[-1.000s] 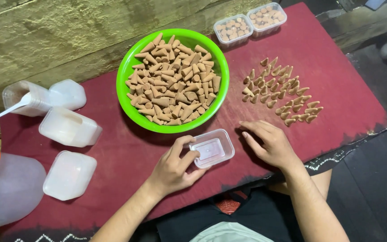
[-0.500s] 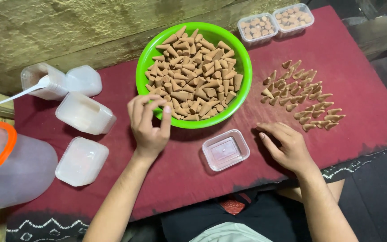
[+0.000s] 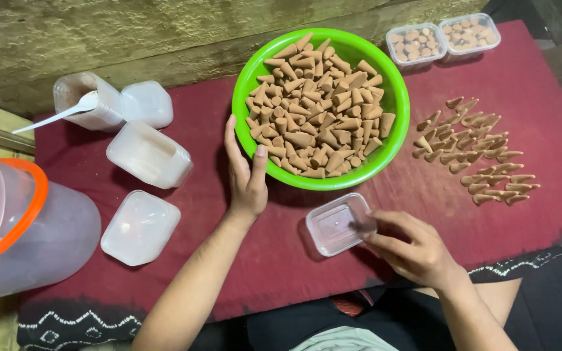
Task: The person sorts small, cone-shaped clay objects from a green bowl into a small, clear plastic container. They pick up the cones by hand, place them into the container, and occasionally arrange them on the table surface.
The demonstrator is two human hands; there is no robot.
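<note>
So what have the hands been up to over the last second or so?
The left hand let go of the small clear box, went up to the green bowl of brown cones and now rests against its near rim. The right hand moved left from the cloth and now touches the box, which looks empty. The loose cones, lidded tubs and jug lie as before.

On the desk [image 3: 528,84], the bowl [image 3: 395,91] of cones [image 3: 317,107] sits centre; loose cones [image 3: 476,153] lie right, tubs [image 3: 147,156] left, a small box [image 3: 339,224] before it.
</note>
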